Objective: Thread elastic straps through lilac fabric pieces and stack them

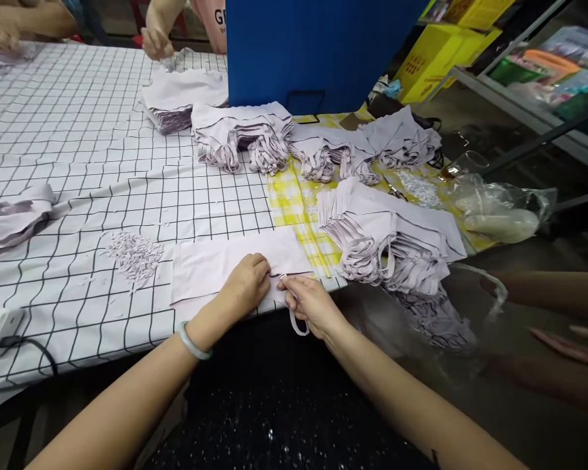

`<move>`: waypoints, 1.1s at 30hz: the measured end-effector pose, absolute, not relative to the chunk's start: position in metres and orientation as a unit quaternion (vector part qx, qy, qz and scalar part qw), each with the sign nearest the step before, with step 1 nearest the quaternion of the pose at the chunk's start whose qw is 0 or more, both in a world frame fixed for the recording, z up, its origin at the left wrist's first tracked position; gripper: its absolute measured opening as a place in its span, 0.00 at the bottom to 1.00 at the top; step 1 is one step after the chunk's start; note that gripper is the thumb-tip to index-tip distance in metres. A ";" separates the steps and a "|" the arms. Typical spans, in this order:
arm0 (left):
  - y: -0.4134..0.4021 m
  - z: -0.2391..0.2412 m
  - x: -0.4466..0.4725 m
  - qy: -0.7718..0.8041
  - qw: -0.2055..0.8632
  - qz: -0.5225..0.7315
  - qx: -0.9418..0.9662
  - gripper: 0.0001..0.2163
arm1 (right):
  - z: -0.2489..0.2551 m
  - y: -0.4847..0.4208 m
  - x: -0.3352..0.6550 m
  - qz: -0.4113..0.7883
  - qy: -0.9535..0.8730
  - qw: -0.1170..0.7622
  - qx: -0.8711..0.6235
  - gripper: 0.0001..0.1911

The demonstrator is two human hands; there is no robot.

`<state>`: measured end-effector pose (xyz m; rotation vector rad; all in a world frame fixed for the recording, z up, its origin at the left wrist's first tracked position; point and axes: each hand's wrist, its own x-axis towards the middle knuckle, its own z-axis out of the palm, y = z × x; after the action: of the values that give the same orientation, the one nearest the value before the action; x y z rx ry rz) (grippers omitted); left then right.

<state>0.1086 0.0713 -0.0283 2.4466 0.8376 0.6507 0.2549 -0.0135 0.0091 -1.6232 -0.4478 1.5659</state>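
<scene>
A flat, pale lilac cloth piece lies at the table's near edge. My left hand, with a bangle at its wrist, has its fingers curled and pressed together on the cloth's near side. Just to the right, my right hand is closed in a pinch at the cloth's near edge. From that hand a narrow fabric loop hangs over the table edge. A tiny white bit shows at the right fingertips; its kind is too small to tell.
Stacks of looped lilac cloth lie to the right and behind. A heap of small scraps sits at left, near a power strip. A blue panel stands at the back. Other people's hands are across the table.
</scene>
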 end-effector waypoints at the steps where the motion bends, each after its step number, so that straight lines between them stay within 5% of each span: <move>1: 0.072 -0.028 0.109 0.312 0.243 0.247 0.885 0.08 | 0.009 -0.013 0.252 0.623 -0.176 0.403 -0.647 0.13; 33: 0.080 -0.013 0.111 0.355 0.396 0.225 0.817 0.06 | 0.011 0.009 0.238 0.553 -0.164 0.456 -0.678 0.10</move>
<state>0.1113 0.0797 -0.0127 2.0702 0.8997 0.5694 0.2384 0.0087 0.0109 -1.6709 -0.4047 1.3649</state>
